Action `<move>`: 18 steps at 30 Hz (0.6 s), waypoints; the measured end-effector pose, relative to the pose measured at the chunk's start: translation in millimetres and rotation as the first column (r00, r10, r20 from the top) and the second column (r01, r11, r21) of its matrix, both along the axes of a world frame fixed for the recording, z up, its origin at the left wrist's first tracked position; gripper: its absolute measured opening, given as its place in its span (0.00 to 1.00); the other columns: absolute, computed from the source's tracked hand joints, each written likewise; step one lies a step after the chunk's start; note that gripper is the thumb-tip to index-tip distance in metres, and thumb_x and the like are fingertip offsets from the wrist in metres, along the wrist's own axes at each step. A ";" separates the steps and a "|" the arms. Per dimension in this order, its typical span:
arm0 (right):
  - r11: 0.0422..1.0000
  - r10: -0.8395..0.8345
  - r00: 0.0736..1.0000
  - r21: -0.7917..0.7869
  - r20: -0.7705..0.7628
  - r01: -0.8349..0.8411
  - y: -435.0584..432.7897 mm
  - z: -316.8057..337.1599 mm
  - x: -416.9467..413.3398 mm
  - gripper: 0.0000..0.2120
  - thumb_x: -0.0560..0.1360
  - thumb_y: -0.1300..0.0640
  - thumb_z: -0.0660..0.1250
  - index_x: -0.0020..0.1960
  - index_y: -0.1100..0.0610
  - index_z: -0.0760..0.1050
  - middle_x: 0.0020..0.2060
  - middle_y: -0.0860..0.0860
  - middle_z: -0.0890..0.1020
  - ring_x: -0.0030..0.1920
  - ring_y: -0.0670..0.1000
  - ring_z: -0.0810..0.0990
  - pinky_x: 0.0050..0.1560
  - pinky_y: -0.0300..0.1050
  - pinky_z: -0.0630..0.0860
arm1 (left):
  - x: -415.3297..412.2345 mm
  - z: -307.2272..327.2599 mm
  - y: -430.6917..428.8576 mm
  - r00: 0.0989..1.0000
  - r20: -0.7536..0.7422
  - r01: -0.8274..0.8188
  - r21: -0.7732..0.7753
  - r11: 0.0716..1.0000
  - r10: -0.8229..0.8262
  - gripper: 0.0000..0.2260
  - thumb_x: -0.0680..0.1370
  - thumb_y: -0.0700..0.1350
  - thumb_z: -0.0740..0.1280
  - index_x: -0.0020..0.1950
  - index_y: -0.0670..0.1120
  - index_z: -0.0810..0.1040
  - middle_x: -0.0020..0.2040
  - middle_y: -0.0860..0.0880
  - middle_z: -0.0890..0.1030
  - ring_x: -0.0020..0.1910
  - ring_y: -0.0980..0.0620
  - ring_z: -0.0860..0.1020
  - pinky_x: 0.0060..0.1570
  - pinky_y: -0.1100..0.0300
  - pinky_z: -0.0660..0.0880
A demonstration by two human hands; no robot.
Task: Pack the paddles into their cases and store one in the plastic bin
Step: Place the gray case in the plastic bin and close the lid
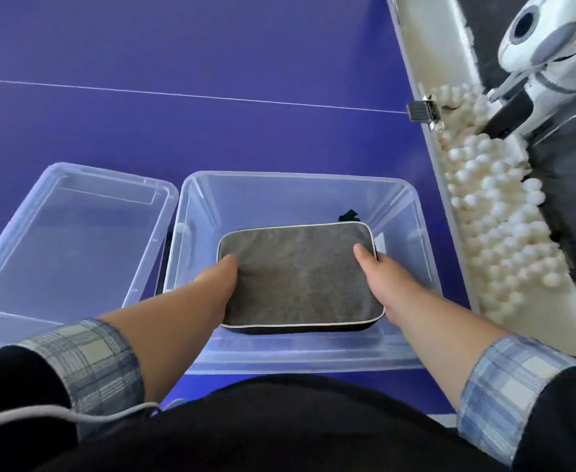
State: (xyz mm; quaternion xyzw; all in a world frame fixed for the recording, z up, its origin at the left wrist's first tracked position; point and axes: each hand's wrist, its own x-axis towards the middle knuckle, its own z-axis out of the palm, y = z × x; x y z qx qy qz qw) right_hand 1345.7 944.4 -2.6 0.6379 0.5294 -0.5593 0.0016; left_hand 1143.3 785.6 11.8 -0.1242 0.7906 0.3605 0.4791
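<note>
A grey paddle case (300,277) with white piping and a black underside is inside the clear plastic bin (422,233), which stands on the blue table. My left hand (216,287) grips the case's left edge, thumb on top. Its right edge is held the same way by my right hand (382,277). A black strap tab (349,215) sticks out at the case's far side. Whether the case rests on the bin floor or hangs just above it, I cannot tell.
The bin's clear lid (65,240) lies upside down on the table to the left of the bin. Along the right table edge runs a white trough full of white balls (494,219), with a white ball machine (545,52) above it. A white line (177,94) crosses the table.
</note>
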 end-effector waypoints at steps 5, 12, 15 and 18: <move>0.998 0.010 0.991 -0.066 0.135 -0.001 4.6 -21.1 -7.0 0.33 0.79 0.33 0.55 0.76 0.53 0.64 0.70 0.53 0.72 0.68 0.60 0.71 0.58 0.51 0.68 | 6.0 -11.7 5.2 0.996 -0.035 0.075 -0.083 0.994 -0.078 0.12 0.80 0.52 0.59 0.59 0.47 0.70 0.51 0.48 0.75 0.52 0.45 0.72 0.50 0.54 0.66; 1.000 -0.025 0.982 0.015 0.187 0.023 0.8 -23.8 -10.9 0.33 0.80 0.38 0.57 0.78 0.56 0.59 0.72 0.56 0.70 0.68 0.62 0.71 0.59 0.51 0.68 | 9.9 -19.4 10.9 0.945 -0.190 0.215 -0.246 0.945 -0.265 0.20 0.81 0.47 0.58 0.70 0.40 0.71 0.64 0.39 0.75 0.62 0.38 0.74 0.63 0.49 0.70; 0.982 -0.036 0.988 0.190 0.149 0.007 -2.3 -21.8 -12.3 0.35 0.79 0.41 0.61 0.79 0.54 0.55 0.75 0.55 0.66 0.71 0.61 0.69 0.67 0.56 0.70 | 14.5 -11.7 11.3 0.855 -0.282 0.324 -0.366 0.873 -0.435 0.20 0.79 0.45 0.60 0.70 0.42 0.69 0.66 0.39 0.74 0.61 0.37 0.75 0.57 0.50 0.71; 0.885 0.100 0.985 0.440 0.144 -0.154 -13.2 -3.7 -21.3 0.32 0.80 0.43 0.61 0.79 0.53 0.56 0.78 0.53 0.61 0.77 0.56 0.60 0.76 0.54 0.60 | 25.3 6.1 9.0 0.762 -0.470 0.373 -0.242 0.896 -0.445 0.23 0.79 0.47 0.61 0.74 0.48 0.65 0.71 0.43 0.69 0.65 0.41 0.73 0.55 0.53 0.70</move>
